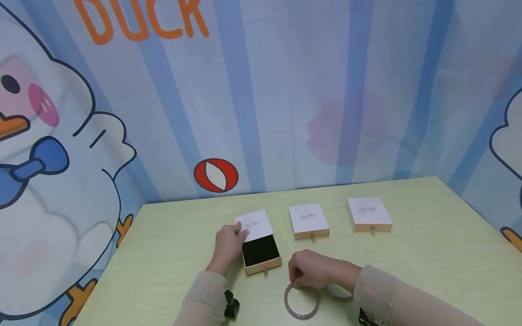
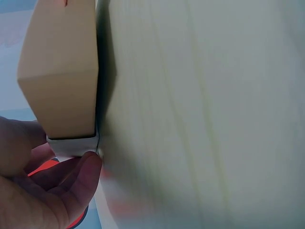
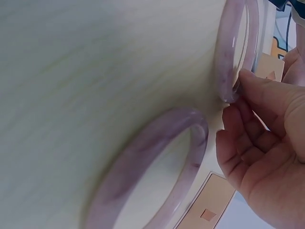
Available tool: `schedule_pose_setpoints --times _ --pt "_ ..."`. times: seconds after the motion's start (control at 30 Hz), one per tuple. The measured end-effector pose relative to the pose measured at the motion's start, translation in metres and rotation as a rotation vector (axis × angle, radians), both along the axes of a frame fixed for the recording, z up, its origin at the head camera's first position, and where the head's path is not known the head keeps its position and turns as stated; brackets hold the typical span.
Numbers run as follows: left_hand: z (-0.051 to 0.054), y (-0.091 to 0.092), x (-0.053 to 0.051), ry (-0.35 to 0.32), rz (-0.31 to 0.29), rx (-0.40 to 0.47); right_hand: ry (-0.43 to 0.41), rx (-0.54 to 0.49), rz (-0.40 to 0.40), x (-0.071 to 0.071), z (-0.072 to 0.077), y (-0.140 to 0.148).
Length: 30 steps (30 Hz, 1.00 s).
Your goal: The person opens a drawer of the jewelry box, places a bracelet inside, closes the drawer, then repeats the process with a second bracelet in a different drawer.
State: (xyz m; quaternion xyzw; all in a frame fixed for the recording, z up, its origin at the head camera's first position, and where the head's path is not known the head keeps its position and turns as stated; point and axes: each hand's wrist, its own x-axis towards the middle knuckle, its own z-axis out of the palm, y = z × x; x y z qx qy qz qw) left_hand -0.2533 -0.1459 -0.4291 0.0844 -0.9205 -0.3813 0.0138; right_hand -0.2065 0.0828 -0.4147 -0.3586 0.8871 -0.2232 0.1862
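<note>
My left hand (image 1: pixel 228 246) grips the white sleeve (image 1: pixel 256 227) of a small drawer-style gift box by its left side. The box's tan drawer (image 1: pixel 263 266) is pulled out toward me and shows a black lining. In the left wrist view, thumb and fingers hold the sleeve (image 2: pixel 74 147) behind the drawer (image 2: pixel 62 71). To the right of this box, my right hand (image 1: pixel 311 269) pinches the far edge of a pale purple bangle (image 1: pixel 302 317). A second purple bangle (image 3: pixel 138 162) lies on the table, partly hidden under my right wrist in the head view.
Two more white-topped boxes, a middle one (image 1: pixel 309 219) and a right one (image 1: pixel 369 215), stand shut toward the back of the pale yellow table (image 1: pixel 171 253). A blue striped cloth backdrop (image 1: pixel 277 113) with duck pictures rises behind the table's far edge.
</note>
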Motion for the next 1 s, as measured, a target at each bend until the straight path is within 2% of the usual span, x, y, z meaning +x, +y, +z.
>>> schedule_pose_setpoints --times 0.5,1.0 --pt "0.0012 0.0005 -0.0013 -0.030 0.016 0.009 0.015 -0.008 -0.023 0.0005 0.0008 -0.0002" --pt "-0.0006 -0.0006 0.0001 0.007 -0.006 -0.004 0.070 -0.047 0.002 -0.0037 -0.0033 0.0026"
